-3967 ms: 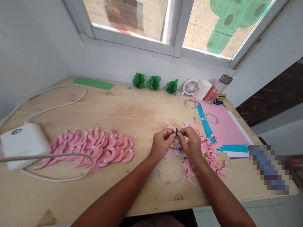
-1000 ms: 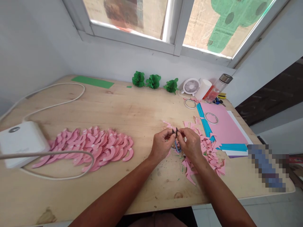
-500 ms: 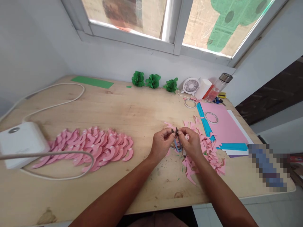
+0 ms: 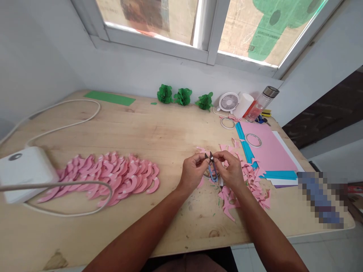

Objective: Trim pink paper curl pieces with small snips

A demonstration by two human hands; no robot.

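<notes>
The left hand point(image 4: 193, 172) and right hand point(image 4: 231, 170), fingers pinched narrow, hold the small blue-handled snips point(image 4: 213, 174) by their dark, parted blades, beside the loose pink paper scraps point(image 4: 256, 186); a light grip with fingertips off the cutting edges is advisable. Pinkish colour shows through the steel-capped clear glass bottle point(image 4: 257, 107); whether it is contents cannot be confirmed.

The fingers of the left hand point(image 4: 194, 173) and right hand point(image 4: 231, 170) partly cover the snips point(image 4: 213, 173). The right hand also conceals part of the pink scraps point(image 4: 256, 185). The white box point(image 4: 28, 168) is cut off at the left edge; the window point(image 4: 211, 49), at the top. Pixelation obscures the blue item point(image 4: 319, 198); I cannot identify it.
</notes>
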